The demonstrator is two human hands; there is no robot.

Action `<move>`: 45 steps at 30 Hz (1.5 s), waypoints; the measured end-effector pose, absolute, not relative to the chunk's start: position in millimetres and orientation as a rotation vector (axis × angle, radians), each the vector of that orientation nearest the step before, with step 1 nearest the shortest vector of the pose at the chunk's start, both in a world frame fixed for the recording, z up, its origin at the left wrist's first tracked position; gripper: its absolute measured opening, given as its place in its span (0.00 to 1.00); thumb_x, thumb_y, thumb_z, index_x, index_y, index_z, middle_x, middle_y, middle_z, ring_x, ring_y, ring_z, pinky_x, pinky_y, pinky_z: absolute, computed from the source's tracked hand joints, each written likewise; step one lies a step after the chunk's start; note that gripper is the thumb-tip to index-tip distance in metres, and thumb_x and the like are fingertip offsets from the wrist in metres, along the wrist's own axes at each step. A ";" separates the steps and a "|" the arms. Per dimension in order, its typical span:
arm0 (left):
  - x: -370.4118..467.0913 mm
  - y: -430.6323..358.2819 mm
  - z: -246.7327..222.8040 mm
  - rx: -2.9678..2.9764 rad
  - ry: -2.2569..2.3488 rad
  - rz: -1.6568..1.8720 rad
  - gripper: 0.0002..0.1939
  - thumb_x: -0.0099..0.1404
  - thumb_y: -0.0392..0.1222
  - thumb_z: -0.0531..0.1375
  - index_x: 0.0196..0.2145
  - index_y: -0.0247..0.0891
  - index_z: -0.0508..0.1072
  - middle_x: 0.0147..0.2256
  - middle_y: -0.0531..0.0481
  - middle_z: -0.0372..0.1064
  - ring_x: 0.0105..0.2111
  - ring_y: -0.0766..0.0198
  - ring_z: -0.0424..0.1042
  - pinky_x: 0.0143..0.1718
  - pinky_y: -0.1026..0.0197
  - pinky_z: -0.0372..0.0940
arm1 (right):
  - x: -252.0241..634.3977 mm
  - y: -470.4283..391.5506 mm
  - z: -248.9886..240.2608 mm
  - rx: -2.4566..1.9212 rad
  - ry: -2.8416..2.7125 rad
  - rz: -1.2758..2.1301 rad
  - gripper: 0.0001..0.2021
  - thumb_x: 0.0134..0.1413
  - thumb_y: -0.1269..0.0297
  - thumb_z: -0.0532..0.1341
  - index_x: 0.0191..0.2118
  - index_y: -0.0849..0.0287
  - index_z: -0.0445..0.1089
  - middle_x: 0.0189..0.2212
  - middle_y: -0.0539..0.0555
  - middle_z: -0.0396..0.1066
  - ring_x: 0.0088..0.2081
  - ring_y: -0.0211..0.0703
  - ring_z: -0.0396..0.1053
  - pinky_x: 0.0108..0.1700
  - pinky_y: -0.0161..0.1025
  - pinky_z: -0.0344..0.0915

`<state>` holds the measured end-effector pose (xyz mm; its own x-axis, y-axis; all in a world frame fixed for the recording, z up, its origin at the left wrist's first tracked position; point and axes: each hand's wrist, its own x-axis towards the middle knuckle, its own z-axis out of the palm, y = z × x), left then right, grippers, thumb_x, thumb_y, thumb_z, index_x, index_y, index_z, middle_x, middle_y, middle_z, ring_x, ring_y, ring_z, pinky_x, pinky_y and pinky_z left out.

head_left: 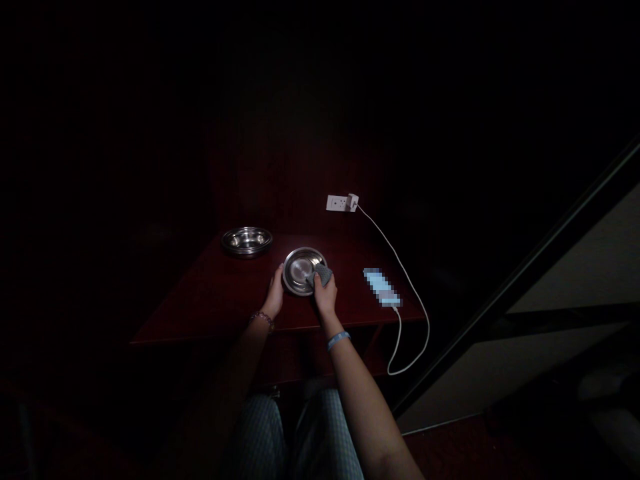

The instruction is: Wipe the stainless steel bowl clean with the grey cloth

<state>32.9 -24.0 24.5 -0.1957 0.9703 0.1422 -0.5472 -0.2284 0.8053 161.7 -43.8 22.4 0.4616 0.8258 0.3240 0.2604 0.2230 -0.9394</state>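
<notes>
A round, shiny metal bowl [301, 269] is tilted toward me above the front part of the dark red table [200, 303]. My left hand [274, 293] grips its left rim, with the fingers mostly behind the bowl. At the right side, my right hand [325, 293] is closed on a grey cloth [323, 273] and presses it against the inside of the bowl. Farther back on the left of the table stands a small stack of similar metal bowls [247, 241], apart from both hands.
A phone [383, 288], blurred out, lies on the table's right side. Its white cable [427, 327] loops past the table edge up to a charger [353, 201] in the wall socket [336, 203]. A dark slanted frame [480, 327] stands at the right. The surroundings are very dark.
</notes>
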 end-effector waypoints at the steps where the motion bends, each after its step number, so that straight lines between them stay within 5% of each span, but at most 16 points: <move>1: 33.2 -24.8 25.1 0.802 0.744 1.682 0.17 0.61 0.52 0.58 0.40 0.38 0.76 0.43 0.50 0.77 0.50 0.60 0.72 0.54 0.59 0.62 | 161.6 -43.8 22.3 -1.330 -1.068 0.517 0.12 0.56 0.59 0.60 0.44 0.58 0.69 0.40 0.58 0.77 0.41 0.47 0.75 0.44 0.39 0.68; 13: 32.9 -24.7 26.9 0.780 0.757 1.689 0.14 0.60 0.51 0.57 0.35 0.39 0.74 0.36 0.53 0.77 0.42 0.62 0.73 0.47 0.62 0.65 | 162.3 -42.6 19.9 -1.323 -1.077 0.498 0.13 0.55 0.58 0.60 0.44 0.59 0.70 0.40 0.57 0.77 0.41 0.47 0.75 0.44 0.40 0.69; 21: 32.3 -22.7 22.3 0.784 0.775 1.694 0.14 0.61 0.49 0.57 0.39 0.39 0.74 0.42 0.50 0.76 0.47 0.61 0.72 0.51 0.61 0.63 | 162.0 -43.3 20.8 -1.336 -1.088 0.503 0.13 0.56 0.58 0.60 0.45 0.58 0.70 0.40 0.56 0.77 0.42 0.46 0.75 0.45 0.39 0.69; 45: 31.8 -30.3 30.7 0.766 0.817 1.641 0.14 0.59 0.47 0.55 0.40 0.40 0.72 0.39 0.50 0.75 0.48 0.58 0.71 0.49 0.60 0.64 | 159.8 -45.5 24.9 -1.324 -1.054 0.514 0.11 0.56 0.60 0.60 0.43 0.57 0.69 0.39 0.55 0.77 0.41 0.45 0.75 0.44 0.38 0.69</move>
<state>31.8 -30.3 30.7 -0.1954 0.9781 0.0713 -0.5330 -0.1669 0.8295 159.8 -45.5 24.9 0.4738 0.8190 0.3238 0.2487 0.2282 -0.9413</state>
